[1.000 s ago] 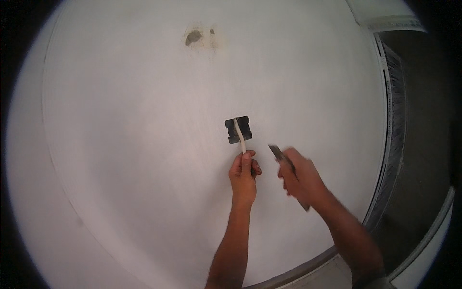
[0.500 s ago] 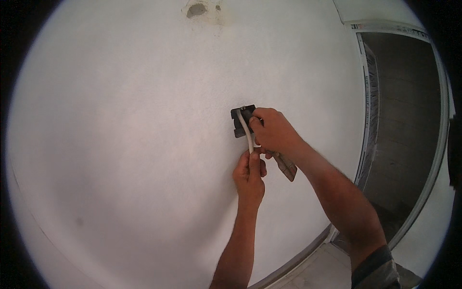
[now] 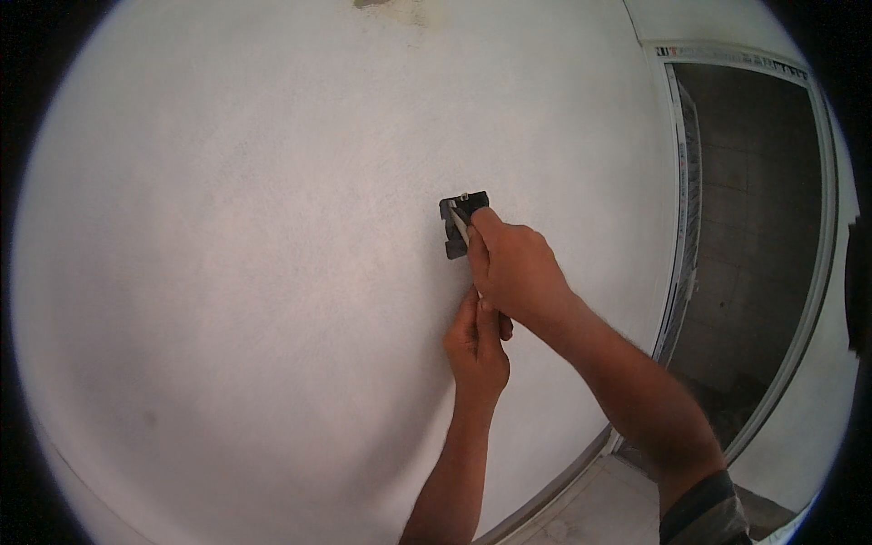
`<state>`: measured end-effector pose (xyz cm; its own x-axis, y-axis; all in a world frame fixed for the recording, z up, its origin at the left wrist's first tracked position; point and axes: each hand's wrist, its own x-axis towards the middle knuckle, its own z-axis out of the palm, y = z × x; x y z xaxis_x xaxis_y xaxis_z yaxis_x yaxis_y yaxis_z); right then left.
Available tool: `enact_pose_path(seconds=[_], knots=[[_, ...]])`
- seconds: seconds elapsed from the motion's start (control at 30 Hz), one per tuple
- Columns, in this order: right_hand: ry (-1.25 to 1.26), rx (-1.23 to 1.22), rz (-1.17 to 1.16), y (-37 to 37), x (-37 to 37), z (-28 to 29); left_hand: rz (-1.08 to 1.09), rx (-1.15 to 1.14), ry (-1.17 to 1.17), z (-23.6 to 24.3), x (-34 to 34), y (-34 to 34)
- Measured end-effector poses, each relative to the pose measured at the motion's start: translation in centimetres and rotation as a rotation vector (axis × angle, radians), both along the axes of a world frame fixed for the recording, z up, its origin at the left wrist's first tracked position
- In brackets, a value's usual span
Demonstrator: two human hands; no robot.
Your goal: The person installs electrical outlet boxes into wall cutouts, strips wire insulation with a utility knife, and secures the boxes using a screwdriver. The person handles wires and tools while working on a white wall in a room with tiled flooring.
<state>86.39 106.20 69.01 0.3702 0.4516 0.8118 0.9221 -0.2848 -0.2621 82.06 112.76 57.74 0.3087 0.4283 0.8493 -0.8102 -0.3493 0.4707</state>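
Observation:
A black electrical wall box (image 3: pixel 453 247) is set into the white wall. Out of it comes a pale cable (image 3: pixel 460 224), running downward behind my fingers. My right hand (image 3: pixel 522 263) is closed on the cable just below the box opening, its fingers covering the box's right side. Right beneath, my left hand (image 3: pixel 479 345) has its fingers closed round the cable's lower stretch, thumb pointing up. The two hands touch or nearly touch. The cable's lower end is hidden by them.
Above, the white wall (image 3: pixel 254 227) has a rough grey patch (image 3: pixel 371 3). To the right stands a doorway with a pale frame (image 3: pixel 677 209) and a dark space behind it. Light floor (image 3: pixel 590 504) shows at the lower right.
My right hand has turned and slid down over the cable, covering more of it. A worn tool-like piece that stuck out below that hand is now out of sight. The view has tilted down slightly.

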Motion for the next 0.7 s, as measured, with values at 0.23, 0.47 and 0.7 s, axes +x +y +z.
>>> enact_pose_path(seconds=[0.23, 0.47, 0.7], knots=[[0.009, -0.005, -0.050, 0.5, -0.6, 0.1, 0.000, -0.005, -0.036, -0.3, 0.2, -0.2], [0.038, -0.045, -0.098, 0.9, -0.9, 0.7, 0.031, -0.045, -0.032, -0.4, 0.3, -0.3], [0.013, -0.107, -0.203, 0.8, -1.5, 1.8, -0.074, -0.059, -0.054, -0.4, 0.2, -0.5]])
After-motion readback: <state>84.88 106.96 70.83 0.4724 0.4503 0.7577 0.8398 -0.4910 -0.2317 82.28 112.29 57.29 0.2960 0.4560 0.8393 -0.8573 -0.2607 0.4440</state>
